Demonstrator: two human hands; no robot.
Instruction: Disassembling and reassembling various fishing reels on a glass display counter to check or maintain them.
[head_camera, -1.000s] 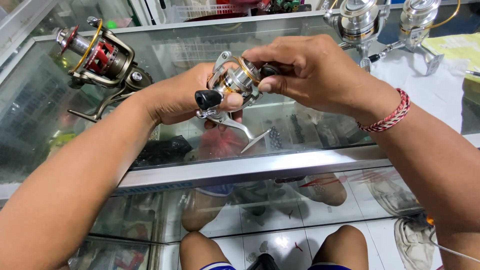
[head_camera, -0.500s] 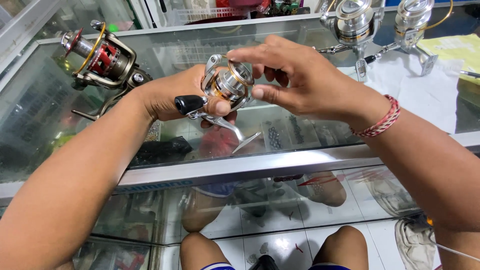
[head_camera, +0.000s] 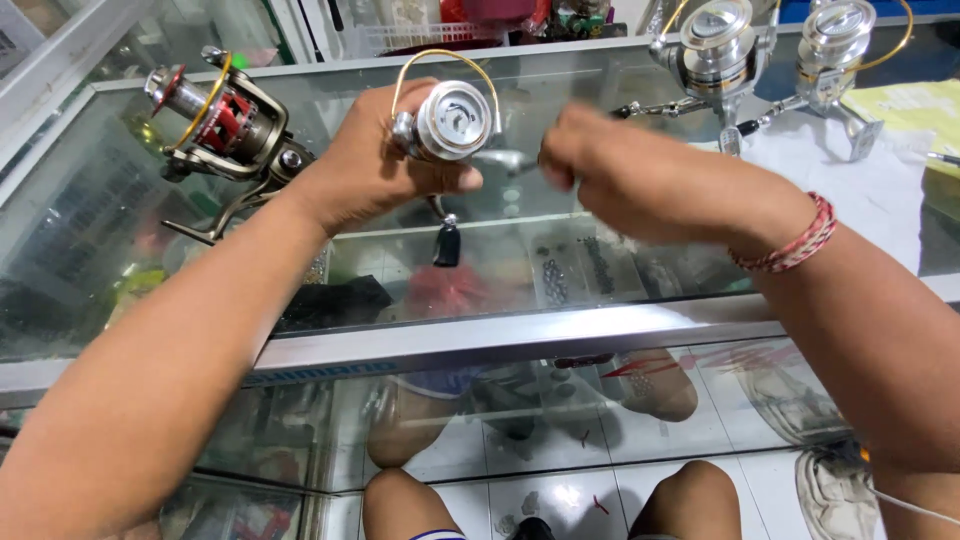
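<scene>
The person is holding a small silver spinning reel (head_camera: 452, 122) up over the glass tabletop (head_camera: 520, 335), with the left hand (head_camera: 375, 165) wrapped around its body, fingers closed on it and thumb lying along the underside. The spool face is turning toward the camera, the gold bail wire is arching over the top, and the black knob of the crank handle is hanging down below the hand. The right hand (head_camera: 625, 175) is hovering just beside the reel's right side; it is blurred, its fingers are curled in loosely, and I cannot tell whether they are pinching anything or touching the reel at all.

It looks to me like the reel is being checked over or worked at its side. A next move there would call for a steady left grip while the right fingers find the small part.

A bronze and red reel (head_camera: 225, 120) is lying to the left on the glass, and two silver reels (head_camera: 715, 45) are standing at the far right, well apart from the hands.
</scene>
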